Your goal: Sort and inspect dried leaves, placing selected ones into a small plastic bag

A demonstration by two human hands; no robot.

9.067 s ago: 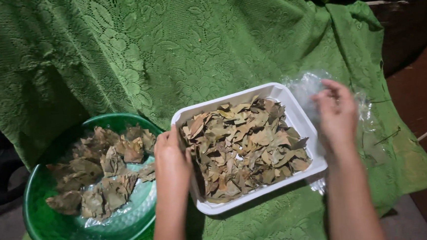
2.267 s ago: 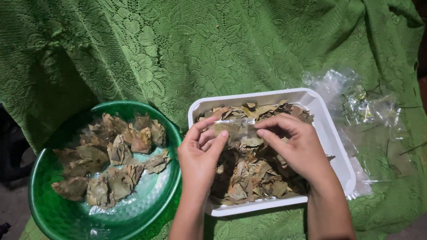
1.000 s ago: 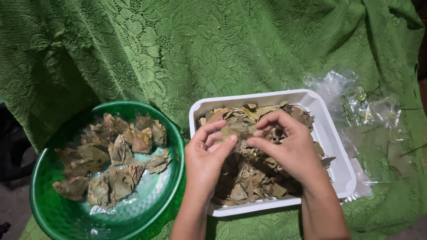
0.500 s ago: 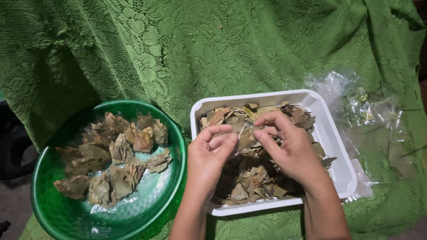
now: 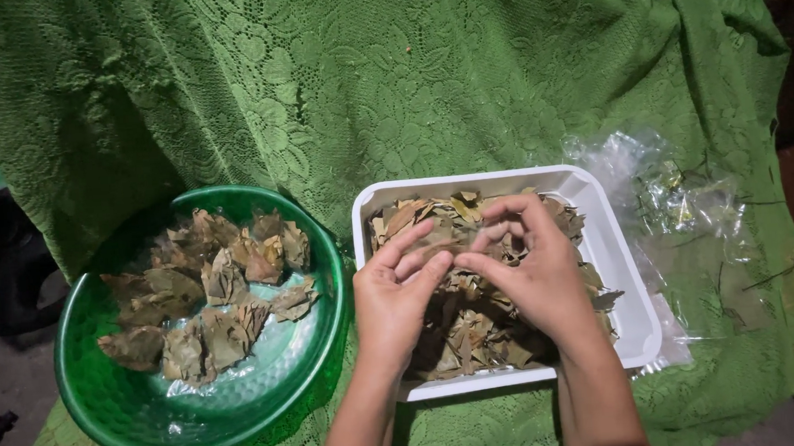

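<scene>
Your left hand (image 5: 400, 296) and your right hand (image 5: 528, 270) are both over the white tray (image 5: 622, 273), which sits on the green lace cloth (image 5: 361, 87) toward its right half, with its near rim close to the cloth's front edge. The tray is filled with dry leaves (image 5: 477, 337), brownish and olive, loose and overlapping. Your two hands meet above the far half of the tray, fingertips of each curled in narrowly toward the other, and between them they pinch a single dry leaf (image 5: 444, 244) (how firmly each finger grips it is hard to tell, since the fingers cover most of it). Your left thumb lies along the leaf's near side; your right fingers arch over it from above. Just beside the tray's left rim stands a round green bowl (image 5: 114, 406), near the cloth's front left corner, and in it lies a heap of folded leaf bundles (image 5: 209, 299), grouped toward the bowl's far side. At the tray's right rim, partly tucked under it, a crumpled clear plastic bag (image 5: 691, 223) is spread on the cloth toward its right edge.
</scene>
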